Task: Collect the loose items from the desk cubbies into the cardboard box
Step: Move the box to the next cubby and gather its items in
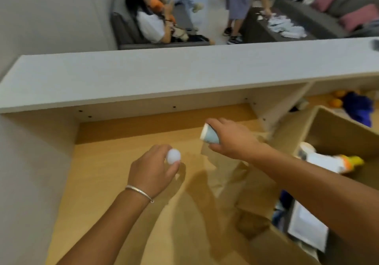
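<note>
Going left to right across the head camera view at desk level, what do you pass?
Bracelet → left hand → white ball → paper cup → right hand → cardboard box

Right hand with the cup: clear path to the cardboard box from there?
Probably yes. The right hand grips the cup just left of the cardboard box, whose open top faces up; nothing visible lies between them. The box already holds items, but there looks to be room.
</note>
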Motion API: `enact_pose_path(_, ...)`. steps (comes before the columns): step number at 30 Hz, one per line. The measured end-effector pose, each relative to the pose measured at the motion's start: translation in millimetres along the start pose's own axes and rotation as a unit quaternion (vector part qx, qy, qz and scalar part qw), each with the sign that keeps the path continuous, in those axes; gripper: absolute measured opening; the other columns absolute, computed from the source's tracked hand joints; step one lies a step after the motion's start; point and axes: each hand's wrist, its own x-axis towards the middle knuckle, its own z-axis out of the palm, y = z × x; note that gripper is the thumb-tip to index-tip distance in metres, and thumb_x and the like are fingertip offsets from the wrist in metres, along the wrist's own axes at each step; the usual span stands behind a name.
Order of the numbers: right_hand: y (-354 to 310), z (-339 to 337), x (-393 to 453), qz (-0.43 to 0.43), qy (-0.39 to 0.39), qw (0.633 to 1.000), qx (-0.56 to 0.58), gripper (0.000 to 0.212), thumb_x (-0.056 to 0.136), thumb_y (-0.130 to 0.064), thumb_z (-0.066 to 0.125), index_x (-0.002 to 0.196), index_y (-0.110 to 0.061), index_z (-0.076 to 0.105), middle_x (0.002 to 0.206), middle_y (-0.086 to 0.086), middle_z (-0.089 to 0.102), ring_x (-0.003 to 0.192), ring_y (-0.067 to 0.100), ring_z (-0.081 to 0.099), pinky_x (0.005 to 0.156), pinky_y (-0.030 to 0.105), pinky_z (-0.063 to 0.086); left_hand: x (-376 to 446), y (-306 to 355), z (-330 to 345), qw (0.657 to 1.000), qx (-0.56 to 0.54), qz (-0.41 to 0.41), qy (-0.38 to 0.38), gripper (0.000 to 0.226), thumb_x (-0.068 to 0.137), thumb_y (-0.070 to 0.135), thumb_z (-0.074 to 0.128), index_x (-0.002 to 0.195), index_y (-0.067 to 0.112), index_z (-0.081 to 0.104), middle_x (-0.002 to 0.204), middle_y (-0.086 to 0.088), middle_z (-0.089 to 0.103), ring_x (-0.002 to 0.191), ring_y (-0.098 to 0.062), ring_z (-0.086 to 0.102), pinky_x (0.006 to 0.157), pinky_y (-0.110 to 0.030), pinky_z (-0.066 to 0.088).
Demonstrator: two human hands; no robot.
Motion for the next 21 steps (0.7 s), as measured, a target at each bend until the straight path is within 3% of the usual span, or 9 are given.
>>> enact_pose_path(4,35,-42,-79,0.068,0.057,0.996,-0.004,0.071,0.077,-0.056,0.063,0.137,-0.033,0.033,0.121,0.000,0.058,0.098,0.022,0.059,0.073,0.034,0.047,-1,73,-9,0.994,-0.039,0.101,0.025,0.030,0.082,0.052,0.057,0.106,0.034,0.059,0.094,0.017,0.058,0.086,-0.009,0.058,0.058,-0.027,0.041)
enact_pose_path(7,63,-61,-133,0.118,0.076,0.990,0.003,0.072,0.077,-0.057,0.064,0.138,-0.035,0.033,0.125,-0.004,0.056,0.100,0.018,0.059,0.071,0.032,0.047,-11,125,-10,0.983,-0.081,0.161,0.033,0.033,0.082,0.050,0.058,0.110,0.034,0.057,0.098,0.017,0.060,0.087,-0.007,0.058,0.061,-0.028,0.046)
enact_pose_path(10,90,-73,-173,0.135,0.110,0.983,0.049,0.065,0.078,-0.050,0.068,0.135,-0.035,0.039,0.119,-0.007,0.058,0.096,0.012,0.059,0.073,0.031,0.050,-22,169,-7,0.974,-0.093,0.205,0.026,0.039,0.083,0.049,0.059,0.118,0.033,0.054,0.108,0.015,0.062,0.092,-0.009,0.060,0.066,-0.031,0.051)
enact_pose_path(13,117,-76,-197,0.145,0.156,0.973,0.087,0.060,0.081,-0.041,0.068,0.135,-0.034,0.041,0.109,-0.009,0.062,0.089,0.008,0.060,0.074,0.033,0.057,-35,209,2,0.969,-0.095,0.229,0.007,0.038,0.082,0.049,0.058,0.117,0.035,0.053,0.104,0.016,0.063,0.088,-0.008,0.059,0.064,-0.029,0.048)
enact_pose_path(18,169,-61,-217,0.084,0.135,0.980,0.122,0.062,0.082,-0.041,0.067,0.137,-0.035,0.040,0.116,-0.010,0.059,0.094,0.004,0.056,0.074,0.022,0.049,-50,250,27,0.977,-0.066,0.203,-0.012,0.038,0.084,0.047,0.059,0.120,0.034,0.055,0.109,0.016,0.061,0.093,-0.006,0.056,0.069,-0.027,0.048)
enact_pose_path(21,207,-55,-220,0.034,0.118,0.981,0.147,0.062,0.082,-0.039,0.069,0.137,-0.032,0.042,0.115,-0.010,0.058,0.096,0.004,0.055,0.078,0.025,0.048,-61,274,41,0.981,-0.021,0.191,-0.021,0.040,0.083,0.049,0.058,0.119,0.034,0.055,0.109,0.013,0.062,0.094,-0.008,0.056,0.072,-0.030,0.049)
